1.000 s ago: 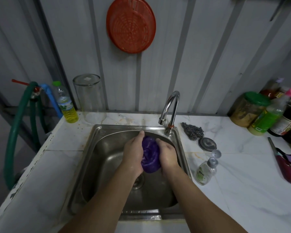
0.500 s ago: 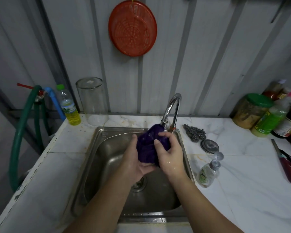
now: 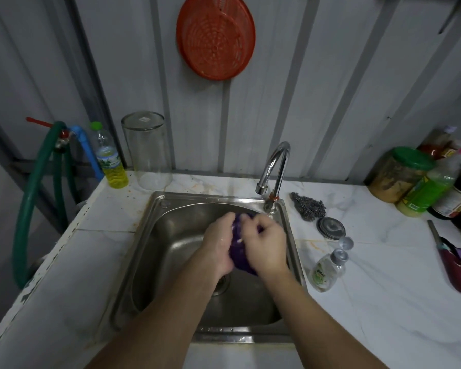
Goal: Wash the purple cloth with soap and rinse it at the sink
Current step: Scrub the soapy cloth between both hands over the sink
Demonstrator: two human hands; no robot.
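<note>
Both my hands are over the sink (image 3: 155,262) basin, w/ the purple cloth (image 3: 240,258) bunched between them, below and in front of the tap (image 3: 276,166) spout. Left hand (image 3: 218,243) fingers clench the cloth's left side; right hand (image 3: 264,245) fingers clench its right side and top. Cloth hangs above the drain, off the sink rim. Basin's left half is open. Right of the sink on the bench (image 3: 383,302): soap bottle (image 3: 326,271) just beside the rim, steel scourer (image 3: 308,205) near the tap base.
</note>
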